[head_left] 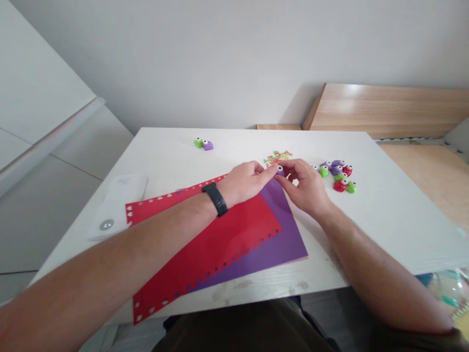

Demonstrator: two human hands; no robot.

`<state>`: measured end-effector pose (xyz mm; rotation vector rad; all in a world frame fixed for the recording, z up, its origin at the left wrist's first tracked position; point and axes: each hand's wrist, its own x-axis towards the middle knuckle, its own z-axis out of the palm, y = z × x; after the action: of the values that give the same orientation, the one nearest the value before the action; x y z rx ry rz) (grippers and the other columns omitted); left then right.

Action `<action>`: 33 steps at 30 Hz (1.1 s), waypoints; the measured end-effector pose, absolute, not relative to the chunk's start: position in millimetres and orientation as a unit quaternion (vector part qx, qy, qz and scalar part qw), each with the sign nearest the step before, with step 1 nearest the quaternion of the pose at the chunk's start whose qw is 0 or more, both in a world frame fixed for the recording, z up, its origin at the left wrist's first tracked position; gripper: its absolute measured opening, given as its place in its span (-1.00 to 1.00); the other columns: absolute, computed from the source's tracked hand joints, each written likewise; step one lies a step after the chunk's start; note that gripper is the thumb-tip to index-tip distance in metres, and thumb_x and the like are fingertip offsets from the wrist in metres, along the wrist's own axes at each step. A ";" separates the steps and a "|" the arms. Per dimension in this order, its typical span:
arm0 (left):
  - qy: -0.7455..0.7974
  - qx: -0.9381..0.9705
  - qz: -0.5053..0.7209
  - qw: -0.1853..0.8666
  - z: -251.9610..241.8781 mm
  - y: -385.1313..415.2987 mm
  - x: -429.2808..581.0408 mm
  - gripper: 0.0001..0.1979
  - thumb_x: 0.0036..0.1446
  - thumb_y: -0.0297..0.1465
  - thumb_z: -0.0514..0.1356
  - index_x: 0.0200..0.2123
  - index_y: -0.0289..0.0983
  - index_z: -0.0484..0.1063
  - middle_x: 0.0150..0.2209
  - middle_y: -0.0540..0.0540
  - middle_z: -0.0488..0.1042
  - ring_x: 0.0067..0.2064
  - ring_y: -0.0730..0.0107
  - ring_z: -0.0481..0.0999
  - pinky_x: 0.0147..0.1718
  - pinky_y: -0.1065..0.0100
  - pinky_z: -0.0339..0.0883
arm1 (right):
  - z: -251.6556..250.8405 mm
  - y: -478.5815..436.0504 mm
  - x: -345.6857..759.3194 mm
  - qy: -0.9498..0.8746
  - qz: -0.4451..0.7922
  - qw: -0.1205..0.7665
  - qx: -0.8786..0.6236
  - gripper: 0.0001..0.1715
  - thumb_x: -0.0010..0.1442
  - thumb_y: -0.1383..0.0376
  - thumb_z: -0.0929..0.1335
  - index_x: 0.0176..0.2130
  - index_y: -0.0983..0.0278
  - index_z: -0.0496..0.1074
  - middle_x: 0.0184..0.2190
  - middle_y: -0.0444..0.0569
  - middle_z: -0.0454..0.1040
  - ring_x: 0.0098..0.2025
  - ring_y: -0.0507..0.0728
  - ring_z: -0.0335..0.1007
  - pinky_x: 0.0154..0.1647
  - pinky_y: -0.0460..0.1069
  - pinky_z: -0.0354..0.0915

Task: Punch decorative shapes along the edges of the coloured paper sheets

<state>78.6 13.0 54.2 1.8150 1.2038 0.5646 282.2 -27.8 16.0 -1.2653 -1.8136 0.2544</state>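
My left hand point(246, 182) and my right hand point(306, 186) meet at the far corner of a purple paper sheet point(278, 234). Both pinch a small purple paper punch point(280, 170) set on that corner. A red sheet point(205, 244) with punched holes along its edges lies on top of the purple one, under my left wrist, which wears a black band point(216, 198). A little heap of punched paper bits point(277, 157) lies just beyond the punch.
A cluster of several small punches point(339, 175), purple, green and red, sits right of my hands. Two more punches point(203, 143) stand at the far left. A white device point(119, 205) lies at the table's left edge. A wooden bed frame point(384, 110) stands behind.
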 end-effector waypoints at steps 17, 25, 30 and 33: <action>0.435 0.575 0.237 0.651 38.1 45.4 109.0 -0.66 0.25 -0.15 0.38 -0.33 -0.34 0.58 -0.41 -0.08 0.59 -0.42 0.52 0.52 -0.40 0.45 0.37 | 14.5 -23.0 290.6 -0.751 0.052 0.275 -0.598 -0.72 0.43 0.09 0.36 -0.09 0.26 0.46 -0.26 0.04 0.57 -0.26 0.20 0.47 -0.22 0.07 0.29; 0.420 0.598 0.244 0.637 34.9 53.4 114.5 -0.68 0.24 -0.20 0.40 -0.39 -0.33 0.54 -0.48 -0.06 0.53 -0.45 0.51 0.48 -0.41 0.42 0.35 | 12.5 -21.0 290.8 -0.762 0.045 0.245 -0.598 -0.73 0.50 0.07 0.29 -0.12 0.21 0.38 -0.25 0.05 0.56 -0.27 0.22 0.45 -0.25 0.07 0.20; 0.422 0.604 0.254 0.627 32.1 55.4 117.7 -0.70 0.26 -0.23 0.39 -0.40 -0.32 0.51 -0.51 -0.03 0.50 -0.48 0.51 0.46 -0.44 0.42 0.32 | 9.6 -18.7 291.6 -0.766 0.036 0.263 -0.585 -0.77 0.50 0.10 0.28 -0.13 0.19 0.37 -0.26 0.04 0.54 -0.26 0.23 0.43 -0.25 0.07 0.21; 0.423 0.605 0.254 0.625 31.1 55.7 118.2 -0.72 0.25 -0.25 0.39 -0.40 -0.32 0.51 -0.51 -0.03 0.50 -0.48 0.51 0.45 -0.44 0.42 0.32 | 9.3 -18.2 290.9 -0.767 0.038 0.260 -0.585 -0.78 0.50 0.12 0.28 -0.14 0.19 0.37 -0.26 0.05 0.54 -0.24 0.24 0.43 -0.23 0.08 0.22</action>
<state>118.2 55.7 31.1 1.3874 0.9718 0.5821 290.9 -18.2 9.3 -1.5855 -2.0789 0.1033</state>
